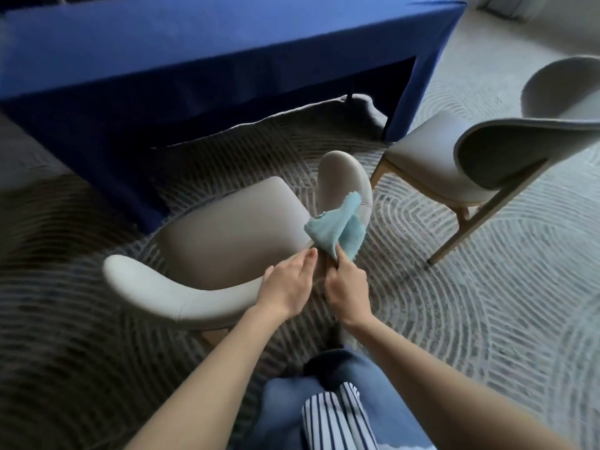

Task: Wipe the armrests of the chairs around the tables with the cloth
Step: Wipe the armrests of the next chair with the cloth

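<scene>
Wipe of near chair [227, 232] right armrest [341, 180] under way; task looks early.
Right hand [345, 289] pinches light-blue cloth [328, 227] draped on that armrest; cloth axis 7-to-1 o'clock, armrest tip toward 12. Left hand [287, 287] relaxed, fingers straight, on chair back [233, 300] beside cloth. Left armrest [146, 287] and second chair [454, 170] at 2 o'clock probably unwiped.

a: we see a pale turquoise cloth [334, 228], don't we?
b: we do, and the nearest chair [227, 235] is light beige-grey.
a: the table cover [227, 43] we'd call deep blue, plain.
b: the rug [470, 319] is grey, lined with paler curves and arches.
a: the second chair [431, 170] is grey on tan legs; our shirt [337, 417] has navy and white stripes, our jeans [373, 378] blue.
</scene>
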The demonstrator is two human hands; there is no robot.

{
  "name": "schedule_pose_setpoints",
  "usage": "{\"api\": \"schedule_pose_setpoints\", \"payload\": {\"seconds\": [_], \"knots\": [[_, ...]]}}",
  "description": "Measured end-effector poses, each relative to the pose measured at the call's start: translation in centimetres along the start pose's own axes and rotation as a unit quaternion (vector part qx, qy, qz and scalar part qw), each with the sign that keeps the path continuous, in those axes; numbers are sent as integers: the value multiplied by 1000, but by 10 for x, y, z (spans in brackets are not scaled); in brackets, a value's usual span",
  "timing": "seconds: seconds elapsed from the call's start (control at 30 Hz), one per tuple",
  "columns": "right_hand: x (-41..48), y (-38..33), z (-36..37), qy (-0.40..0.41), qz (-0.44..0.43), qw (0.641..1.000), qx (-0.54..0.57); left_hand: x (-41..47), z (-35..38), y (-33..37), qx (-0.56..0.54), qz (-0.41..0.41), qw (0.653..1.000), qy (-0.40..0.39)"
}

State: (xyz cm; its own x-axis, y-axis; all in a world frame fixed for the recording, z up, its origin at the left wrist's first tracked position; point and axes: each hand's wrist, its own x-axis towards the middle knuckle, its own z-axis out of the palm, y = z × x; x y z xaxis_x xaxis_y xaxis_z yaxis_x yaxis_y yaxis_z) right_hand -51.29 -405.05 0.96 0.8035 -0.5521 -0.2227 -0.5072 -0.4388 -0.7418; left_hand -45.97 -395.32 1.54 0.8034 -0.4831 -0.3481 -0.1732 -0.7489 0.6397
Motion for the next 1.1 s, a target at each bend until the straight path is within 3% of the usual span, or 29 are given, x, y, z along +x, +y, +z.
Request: {"api": "schedule_pose_setpoints", "payload": {"seconds": [0.23, 0.37, 0.57, 0.83, 0.97, 1.1], "knots": [[-63, -22, 26, -75, -77, 994, -22, -15, -12, -13, -52, -40, 998, 11], [-77, -33, 33, -135, -62, 989, -15, -20, -21, -20, -99, -63, 993, 23], [-86, -55, 48, -234, -66, 970, 19, -33, -46, -38, -44, -91, 995, 26], [-80, -85, 65, -416, -32, 903, 105, -55, -84, -63, 6, -184, 982, 37], [-61, -82, 28, -454, -96, 882, 84, -57, -98, -45, -154, -174, 967, 103], [-35, -59, -50, -436, -181, 877, 88, -55, -93, 25, -368, -117, 907, 170]]}}
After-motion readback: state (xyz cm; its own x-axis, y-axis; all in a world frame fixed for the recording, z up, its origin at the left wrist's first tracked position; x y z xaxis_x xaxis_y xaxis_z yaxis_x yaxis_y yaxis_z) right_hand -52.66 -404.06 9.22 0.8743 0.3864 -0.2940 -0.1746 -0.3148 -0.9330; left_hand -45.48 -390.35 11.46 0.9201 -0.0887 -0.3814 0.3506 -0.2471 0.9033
